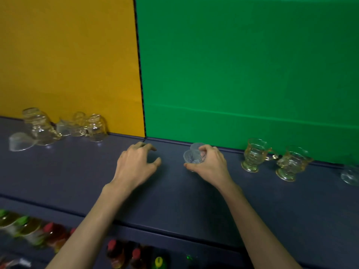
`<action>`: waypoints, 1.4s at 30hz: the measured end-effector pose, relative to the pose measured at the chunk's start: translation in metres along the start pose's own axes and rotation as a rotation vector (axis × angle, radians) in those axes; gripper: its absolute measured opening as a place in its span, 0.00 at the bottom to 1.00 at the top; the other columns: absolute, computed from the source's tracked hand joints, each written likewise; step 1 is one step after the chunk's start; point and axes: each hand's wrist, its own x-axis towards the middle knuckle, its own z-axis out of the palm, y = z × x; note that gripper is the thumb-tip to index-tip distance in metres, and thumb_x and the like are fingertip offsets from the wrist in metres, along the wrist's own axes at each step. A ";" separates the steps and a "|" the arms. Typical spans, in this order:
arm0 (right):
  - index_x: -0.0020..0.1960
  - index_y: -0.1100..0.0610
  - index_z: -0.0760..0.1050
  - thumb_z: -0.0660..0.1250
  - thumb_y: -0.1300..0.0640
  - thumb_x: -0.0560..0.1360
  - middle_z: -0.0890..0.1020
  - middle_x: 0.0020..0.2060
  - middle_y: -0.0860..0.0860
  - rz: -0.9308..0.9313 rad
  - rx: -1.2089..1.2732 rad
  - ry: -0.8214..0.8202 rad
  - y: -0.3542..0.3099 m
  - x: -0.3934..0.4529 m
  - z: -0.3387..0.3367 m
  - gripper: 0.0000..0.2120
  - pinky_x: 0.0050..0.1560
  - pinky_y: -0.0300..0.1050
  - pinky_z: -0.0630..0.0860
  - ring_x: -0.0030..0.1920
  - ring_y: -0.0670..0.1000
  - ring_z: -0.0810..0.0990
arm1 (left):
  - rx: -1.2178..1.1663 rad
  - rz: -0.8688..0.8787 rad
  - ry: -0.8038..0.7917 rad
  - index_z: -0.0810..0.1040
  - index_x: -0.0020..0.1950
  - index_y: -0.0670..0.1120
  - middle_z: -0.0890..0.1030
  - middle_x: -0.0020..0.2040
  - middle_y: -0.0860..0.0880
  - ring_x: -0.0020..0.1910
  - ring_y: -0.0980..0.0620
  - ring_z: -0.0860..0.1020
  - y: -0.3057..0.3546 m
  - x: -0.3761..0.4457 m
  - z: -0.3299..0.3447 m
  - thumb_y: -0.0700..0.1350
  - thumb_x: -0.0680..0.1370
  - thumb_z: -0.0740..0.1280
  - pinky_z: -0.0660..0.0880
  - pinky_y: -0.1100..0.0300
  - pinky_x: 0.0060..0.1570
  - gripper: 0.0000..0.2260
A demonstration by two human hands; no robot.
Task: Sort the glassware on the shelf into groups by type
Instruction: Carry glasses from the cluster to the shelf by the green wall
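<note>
while right hand (208,162) grips ribbed glasses (193,157) | left hand (136,164) fingers loosely curled, empty | far-right glass (350,174) blurred

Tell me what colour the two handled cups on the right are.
Pale yellow-green glass, seen in the head view: handled cups and.

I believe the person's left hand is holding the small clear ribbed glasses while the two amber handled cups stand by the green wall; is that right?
Not quite: the head view shows the right hand holding the small clear ribbed glasses, while the left hand holds nothing, fingers loosely curled above the shelf. The two amber handled cups do stand by the green wall.
</note>
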 end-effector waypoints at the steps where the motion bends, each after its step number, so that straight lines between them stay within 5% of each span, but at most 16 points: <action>1: 0.66 0.55 0.73 0.79 0.44 0.64 0.76 0.59 0.51 0.003 -0.018 0.008 -0.005 0.001 0.006 0.35 0.55 0.42 0.69 0.61 0.53 0.75 | -0.002 0.000 0.001 0.78 0.64 0.51 0.77 0.65 0.48 0.62 0.45 0.75 -0.007 0.000 -0.002 0.57 0.77 0.67 0.74 0.49 0.57 0.18; 21: 0.70 0.55 0.70 0.77 0.38 0.66 0.76 0.66 0.51 -0.064 -0.219 -0.039 -0.033 -0.006 0.032 0.39 0.62 0.49 0.72 0.66 0.54 0.74 | -0.014 0.013 -0.023 0.76 0.65 0.52 0.77 0.65 0.50 0.62 0.48 0.75 -0.021 0.000 -0.010 0.58 0.77 0.66 0.75 0.49 0.57 0.19; 28: 0.69 0.53 0.72 0.71 0.36 0.71 0.76 0.64 0.50 -0.250 -0.232 -0.011 -0.038 -0.010 0.011 0.33 0.61 0.50 0.71 0.65 0.53 0.73 | 0.012 -0.090 0.035 0.77 0.65 0.54 0.77 0.65 0.51 0.61 0.47 0.76 -0.002 -0.018 -0.020 0.57 0.76 0.66 0.74 0.50 0.53 0.18; 42: 0.68 0.48 0.73 0.64 0.45 0.79 0.76 0.64 0.48 -0.686 -0.078 -0.255 -0.111 -0.053 0.042 0.18 0.60 0.51 0.71 0.64 0.52 0.73 | 0.239 -0.335 0.131 0.72 0.70 0.55 0.73 0.69 0.51 0.67 0.48 0.72 -0.010 -0.103 -0.080 0.63 0.78 0.62 0.72 0.48 0.60 0.23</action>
